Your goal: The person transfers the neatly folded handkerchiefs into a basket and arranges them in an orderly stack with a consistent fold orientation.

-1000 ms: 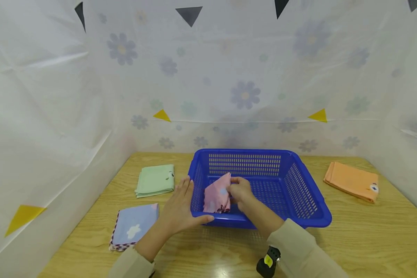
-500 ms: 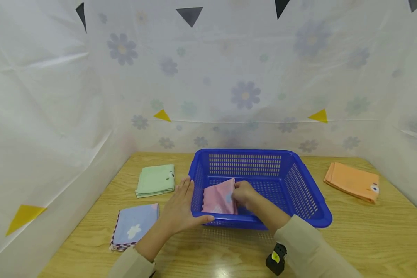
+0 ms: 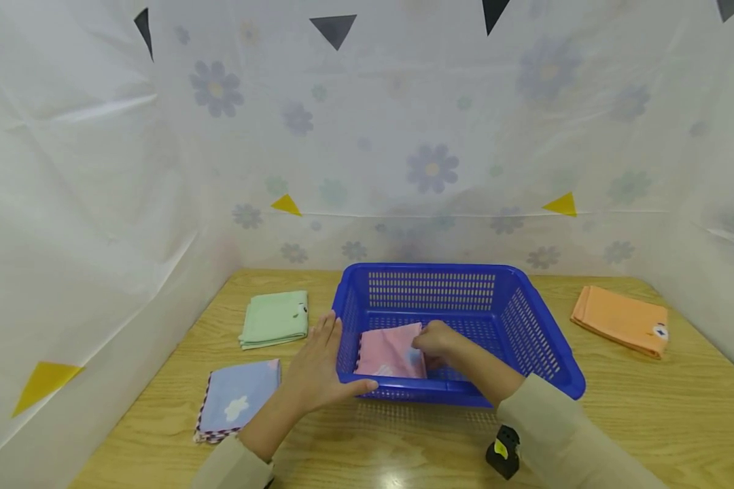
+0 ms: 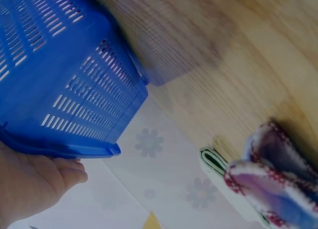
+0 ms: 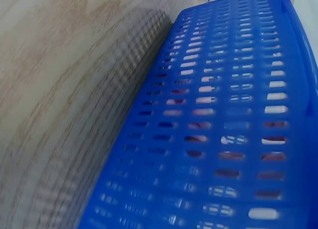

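A folded pink towel [image 3: 391,351] lies inside the blue plastic basket [image 3: 431,267], toward its front left corner. My right hand [image 3: 437,343] reaches over the front rim and pinches the towel's right edge, its fingertips partly hidden. My left hand [image 3: 315,367] rests on the basket's front left corner, fingers straight along the left rim and thumb stretched over the front one. In the left wrist view that hand [image 4: 35,184] sits against the rim. The right wrist view looks at the slotted outer side of the basket [image 5: 223,110], with pink and skin showing through the slots.
Left of the basket lie a folded green towel [image 3: 275,319] and, nearer, a folded blue towel [image 3: 245,394] with a checkered edge. A folded orange towel [image 3: 620,320] lies at the far right of the wooden table [image 3: 630,414]. A patterned white sheet [image 3: 379,136] hangs behind.
The right hand has moved right and slightly down, and the pink towel has spread from bunched up to flatter in the basket. The left hand has stayed in place.
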A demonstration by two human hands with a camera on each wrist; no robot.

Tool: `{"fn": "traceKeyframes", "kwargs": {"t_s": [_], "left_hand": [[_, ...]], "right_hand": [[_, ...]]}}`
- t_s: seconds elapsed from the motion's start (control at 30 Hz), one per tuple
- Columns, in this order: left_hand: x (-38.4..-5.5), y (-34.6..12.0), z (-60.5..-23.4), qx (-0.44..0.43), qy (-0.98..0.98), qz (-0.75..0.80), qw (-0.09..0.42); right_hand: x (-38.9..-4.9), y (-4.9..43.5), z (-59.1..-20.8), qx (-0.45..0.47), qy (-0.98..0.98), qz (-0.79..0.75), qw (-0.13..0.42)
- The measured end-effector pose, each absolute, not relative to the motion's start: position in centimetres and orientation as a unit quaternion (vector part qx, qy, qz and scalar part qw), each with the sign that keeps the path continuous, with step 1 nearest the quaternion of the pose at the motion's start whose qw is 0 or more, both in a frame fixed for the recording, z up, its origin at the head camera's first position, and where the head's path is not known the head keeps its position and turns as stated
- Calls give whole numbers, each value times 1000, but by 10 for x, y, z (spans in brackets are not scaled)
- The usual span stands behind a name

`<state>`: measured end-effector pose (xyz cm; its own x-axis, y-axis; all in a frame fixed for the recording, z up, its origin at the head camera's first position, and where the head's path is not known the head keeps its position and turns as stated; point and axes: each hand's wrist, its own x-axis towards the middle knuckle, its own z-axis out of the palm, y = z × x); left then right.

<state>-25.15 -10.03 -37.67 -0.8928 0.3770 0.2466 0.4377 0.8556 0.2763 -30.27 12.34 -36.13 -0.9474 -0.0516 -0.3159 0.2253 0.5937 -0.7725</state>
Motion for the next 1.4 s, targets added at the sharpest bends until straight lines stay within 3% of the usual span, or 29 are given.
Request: {"fn": "traceKeyframes", "kwargs": {"t_s": [0.57,1.4], "left_hand": [[-252,-100,-378,-215,-959,-162,91],[-252,-100,-377,-216,-960,-156,92]], "right_hand": [[-285,171,-333,-19,875,-456,159],[-283,222,-320,-13,879,-457,136]]}}
